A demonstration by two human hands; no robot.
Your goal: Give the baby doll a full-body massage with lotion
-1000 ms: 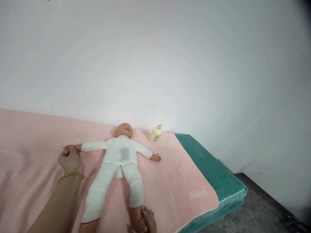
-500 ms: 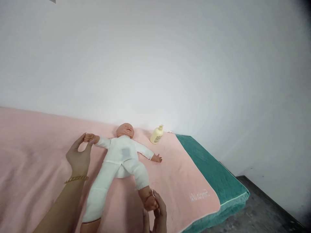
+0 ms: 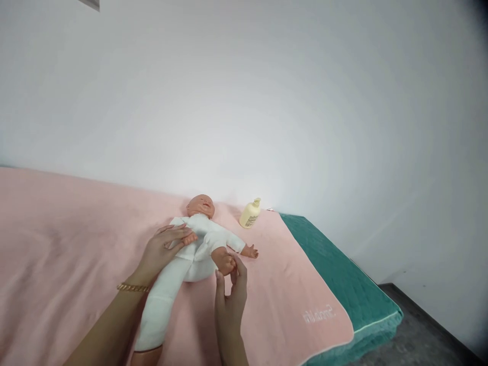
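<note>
A baby doll (image 3: 202,207) in a white suit lies on its back on a pink blanket (image 3: 290,284). My left hand (image 3: 162,250) is closed on the doll's hand (image 3: 190,238), which rests over its chest. Between the thumb and fingers of my right hand (image 3: 232,292) is the doll's foot (image 3: 224,261), with that leg bent up toward the belly. The doll's other leg (image 3: 158,310) lies stretched toward me, and its other arm (image 3: 233,241) reaches out to the right.
A pale yellow pump bottle (image 3: 250,213) stands near the wall (image 3: 244,101), right of the doll's head. Green padding (image 3: 339,269) shows beyond the blanket's right edge. Dark floor (image 3: 400,338) is visible at the lower right.
My left hand has brought the doll's hand inward from the left onto its chest. My right hand has pushed the foot up and slightly left, bending the leg. The view has shifted slightly.
</note>
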